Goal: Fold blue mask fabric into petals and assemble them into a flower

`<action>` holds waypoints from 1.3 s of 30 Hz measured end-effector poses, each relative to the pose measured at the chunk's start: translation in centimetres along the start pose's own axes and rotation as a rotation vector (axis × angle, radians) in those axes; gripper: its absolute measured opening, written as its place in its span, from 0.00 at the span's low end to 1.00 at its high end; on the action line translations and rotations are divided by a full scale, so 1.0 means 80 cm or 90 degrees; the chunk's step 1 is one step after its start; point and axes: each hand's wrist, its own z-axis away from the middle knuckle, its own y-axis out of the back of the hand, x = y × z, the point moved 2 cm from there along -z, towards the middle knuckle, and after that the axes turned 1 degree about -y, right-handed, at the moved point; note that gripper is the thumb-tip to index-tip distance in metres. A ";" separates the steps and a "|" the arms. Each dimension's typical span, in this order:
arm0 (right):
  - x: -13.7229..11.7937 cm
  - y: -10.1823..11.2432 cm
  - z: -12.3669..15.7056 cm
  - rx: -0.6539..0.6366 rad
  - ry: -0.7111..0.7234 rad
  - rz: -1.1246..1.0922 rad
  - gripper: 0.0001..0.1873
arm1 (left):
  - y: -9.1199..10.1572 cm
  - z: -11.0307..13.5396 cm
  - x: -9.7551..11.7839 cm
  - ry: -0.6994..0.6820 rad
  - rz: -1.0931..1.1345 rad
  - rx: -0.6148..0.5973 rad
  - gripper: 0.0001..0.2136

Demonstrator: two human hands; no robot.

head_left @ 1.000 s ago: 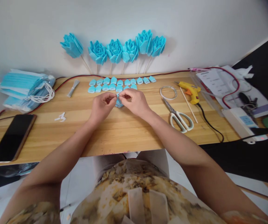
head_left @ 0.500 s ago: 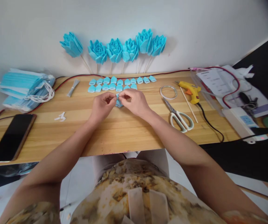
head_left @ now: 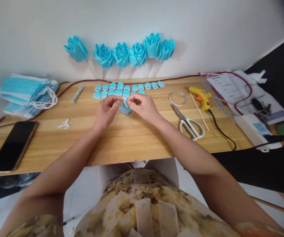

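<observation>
A small piece of light blue fabric (head_left: 125,108) hangs between my two hands, just above the table. My left hand (head_left: 108,111) pinches its upper left part between thumb and fingers. On the other side my right hand (head_left: 143,107) pinches its upper right part. Right behind my fingers lie two rows of folded light blue petals (head_left: 118,92), pointed at the top. My right hand hides part of the front row. Several blue fabric flowers (head_left: 121,54) on thin sticks lean against the wall beyond.
Scissors (head_left: 190,125), a roll of tape (head_left: 178,98), a wooden stick (head_left: 199,112) and a yellow glue gun (head_left: 201,95) lie right. A power strip (head_left: 255,131) is farther right. Face masks (head_left: 23,92), wire ties (head_left: 77,93), white scraps (head_left: 64,124) and a phone (head_left: 13,146) lie left.
My fingertips have drawn slightly apart, and more of the blue fabric shows between them. The view has shifted a little; the things on the table stay put.
</observation>
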 end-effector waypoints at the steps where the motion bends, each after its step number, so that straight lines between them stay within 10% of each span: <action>1: 0.002 0.001 -0.001 -0.003 -0.012 -0.031 0.08 | 0.001 -0.002 -0.002 0.002 0.018 0.016 0.09; 39: 0.021 0.002 -0.007 -0.064 -0.067 -0.147 0.12 | 0.006 -0.010 -0.009 0.089 0.078 -0.038 0.07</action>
